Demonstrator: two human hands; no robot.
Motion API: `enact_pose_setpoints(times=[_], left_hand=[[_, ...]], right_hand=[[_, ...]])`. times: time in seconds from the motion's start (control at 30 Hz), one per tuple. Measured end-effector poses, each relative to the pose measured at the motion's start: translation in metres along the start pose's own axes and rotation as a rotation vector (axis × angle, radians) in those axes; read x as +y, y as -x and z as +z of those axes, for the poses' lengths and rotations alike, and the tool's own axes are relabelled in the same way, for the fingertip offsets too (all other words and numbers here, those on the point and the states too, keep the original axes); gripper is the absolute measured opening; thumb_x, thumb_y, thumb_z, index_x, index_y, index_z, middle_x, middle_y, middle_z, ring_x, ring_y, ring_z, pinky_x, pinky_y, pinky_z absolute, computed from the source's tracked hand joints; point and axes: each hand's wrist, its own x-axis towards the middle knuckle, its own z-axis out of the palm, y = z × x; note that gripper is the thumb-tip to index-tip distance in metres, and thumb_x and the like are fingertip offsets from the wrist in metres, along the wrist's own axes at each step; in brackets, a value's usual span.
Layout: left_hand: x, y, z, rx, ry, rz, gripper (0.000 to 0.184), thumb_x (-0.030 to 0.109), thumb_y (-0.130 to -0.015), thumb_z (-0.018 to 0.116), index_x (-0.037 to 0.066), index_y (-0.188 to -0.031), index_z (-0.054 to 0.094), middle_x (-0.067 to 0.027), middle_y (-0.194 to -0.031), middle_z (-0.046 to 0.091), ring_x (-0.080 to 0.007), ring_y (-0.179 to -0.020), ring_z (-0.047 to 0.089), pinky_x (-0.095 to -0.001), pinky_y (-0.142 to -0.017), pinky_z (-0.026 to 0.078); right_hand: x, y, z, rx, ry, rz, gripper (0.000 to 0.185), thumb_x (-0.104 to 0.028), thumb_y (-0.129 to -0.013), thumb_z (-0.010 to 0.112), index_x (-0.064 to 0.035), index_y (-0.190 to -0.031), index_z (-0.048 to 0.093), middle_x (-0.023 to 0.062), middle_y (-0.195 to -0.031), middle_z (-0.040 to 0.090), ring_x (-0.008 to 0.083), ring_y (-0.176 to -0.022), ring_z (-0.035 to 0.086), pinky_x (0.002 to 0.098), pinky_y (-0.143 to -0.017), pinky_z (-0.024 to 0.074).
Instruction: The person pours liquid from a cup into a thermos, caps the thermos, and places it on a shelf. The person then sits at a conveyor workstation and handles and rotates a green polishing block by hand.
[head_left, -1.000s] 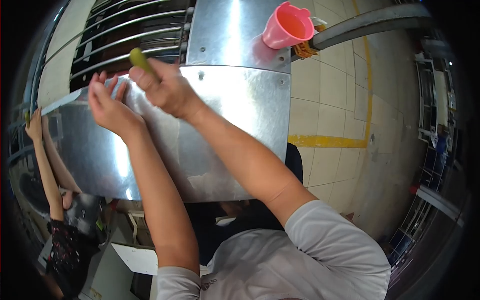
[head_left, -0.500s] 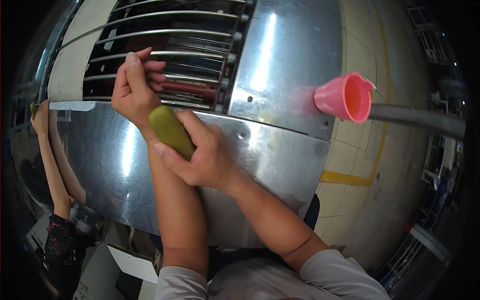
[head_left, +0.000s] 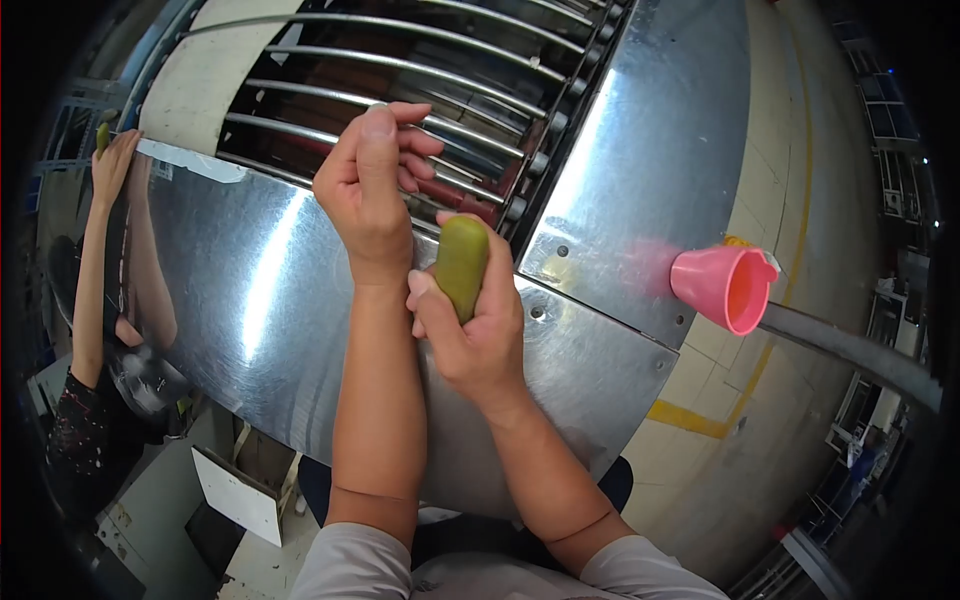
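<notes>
My right hand [head_left: 475, 330] is wrapped round a smooth green oblong object [head_left: 461, 265], held upright beside my left wrist. Empty and with its fingers loosely curled and apart, my left hand [head_left: 375, 185] is raised over the near end of the metal rollers [head_left: 400, 95]. Below both forearms lies a shiny metal tabletop [head_left: 250, 290]. A pink cup [head_left: 712, 285] with orange inside stands at the right edge of the metal surface.
At the far left, a co-worker's hand [head_left: 115, 160] is at the table's edge near another green object [head_left: 102, 137]. A grey metal bar [head_left: 850, 350] extends right from behind the cup. A white board [head_left: 238, 492] is at the lower left.
The view has swung, so the rollers and cup appear further right and the cup lower. My right hand, with the green object, has gone from beside my left fingers to beside my left wrist.
</notes>
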Motion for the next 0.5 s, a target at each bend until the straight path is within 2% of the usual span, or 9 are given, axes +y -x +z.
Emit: enact_pose_setpoints(times=[0.07,0.13,0.2,0.23,0.27,0.33,0.4,0.47,0.5], left_hand=[[0.001,0.002,-0.001,-0.035,0.021,-0.019,0.043,0.035,-0.110,0.054,-0.002,-0.106,0.076,-0.0059,-0.077,0.072,-0.0043,-0.061,0.056,-0.0182,-0.053,0.039],[0.004,0.000,0.001,-0.072,0.049,-0.017,0.044,0.037,-0.109,0.055,-0.001,-0.105,0.077,-0.0064,-0.075,0.072,-0.0039,-0.057,0.055,-0.0173,-0.050,0.037],[0.005,0.003,-0.001,-0.112,0.052,-0.039,0.045,0.038,-0.109,0.056,-0.001,-0.104,0.077,-0.0068,-0.074,0.071,-0.0041,-0.056,0.054,-0.0176,-0.049,0.037],[0.006,0.004,-0.002,-0.140,0.065,-0.026,0.047,0.040,-0.109,0.054,-0.001,-0.103,0.078,-0.0079,-0.075,0.072,-0.0048,-0.055,0.055,-0.0174,-0.048,0.037],[0.008,0.008,-0.001,-0.169,0.104,-0.054,0.052,0.043,-0.110,0.049,-0.001,-0.104,0.078,-0.0100,-0.076,0.073,-0.0066,-0.056,0.058,-0.0194,-0.047,0.039],[0.007,0.027,-0.001,-0.251,0.331,-0.296,0.056,0.046,-0.109,0.047,-0.001,-0.107,0.078,-0.0120,-0.084,0.076,-0.0097,-0.058,0.061,-0.0204,-0.050,0.042],[0.024,0.039,0.002,-0.612,0.248,-0.352,0.066,0.052,-0.108,0.041,-0.005,-0.118,0.072,-0.0174,-0.102,0.077,-0.0155,-0.075,0.073,-0.0210,-0.054,0.053],[0.042,0.049,0.017,-0.714,0.135,-0.352,0.062,0.050,-0.103,0.048,-0.005,-0.122,0.068,-0.0199,-0.105,0.076,-0.0144,-0.071,0.071,-0.0182,-0.039,0.042],[0.035,0.051,0.016,-0.725,0.142,-0.363,0.060,0.049,-0.103,0.050,-0.005,-0.118,0.068,-0.0207,-0.105,0.075,-0.0136,-0.067,0.069,-0.0182,-0.039,0.042]], right_hand=[[-0.001,-0.002,0.000,-0.041,-0.043,0.013,0.045,-0.017,-0.102,0.065,0.0012,-0.141,0.052,0.0145,-0.094,0.068,0.0205,-0.080,0.069,0.0341,-0.073,0.0547],[-0.006,-0.005,-0.007,-0.108,-0.107,0.010,0.047,-0.029,-0.106,0.058,0.0005,-0.142,0.053,0.0145,-0.090,0.067,0.0204,-0.076,0.065,0.0333,-0.070,0.0515],[-0.011,-0.005,-0.013,-0.182,-0.252,0.045,0.053,-0.045,-0.111,0.048,-0.0004,-0.140,0.054,0.0047,-0.078,0.060,0.0073,-0.059,0.052,0.0225,-0.055,0.0423],[-0.012,-0.005,-0.018,-0.234,-0.240,0.049,0.067,-0.059,-0.111,0.036,-0.0009,-0.140,0.055,0.0051,-0.076,0.059,0.0082,-0.057,0.049,0.0222,-0.053,0.0397],[-0.010,-0.002,-0.018,-0.220,-0.292,0.038,0.066,-0.058,-0.112,0.036,-0.0012,-0.139,0.056,0.0051,-0.076,0.059,0.0085,-0.056,0.050,0.0224,-0.053,0.0401],[-0.007,-0.005,-0.024,-0.181,-0.369,0.005,0.064,-0.057,-0.112,0.036,-0.0018,-0.136,0.057,0.0050,-0.075,0.059,0.0089,-0.056,0.050,0.0230,-0.053,0.0408],[-0.006,-0.003,-0.024,-0.062,-0.322,-0.056,0.055,-0.053,-0.114,0.035,-0.0051,-0.117,0.061,0.0032,-0.075,0.059,0.0090,-0.057,0.053,0.0229,-0.052,0.0419],[0.004,-0.011,-0.026,0.044,-0.421,-0.182,0.048,-0.046,-0.115,0.039,-0.0038,-0.116,0.061,0.0008,-0.069,0.055,0.0088,-0.055,0.052,0.0238,-0.050,0.0400],[0.002,-0.013,-0.030,0.061,-0.357,-0.201,0.053,-0.050,-0.115,0.034,-0.0052,-0.114,0.062,0.0020,-0.077,0.060,0.0099,-0.059,0.056,0.0231,-0.053,0.0430]])
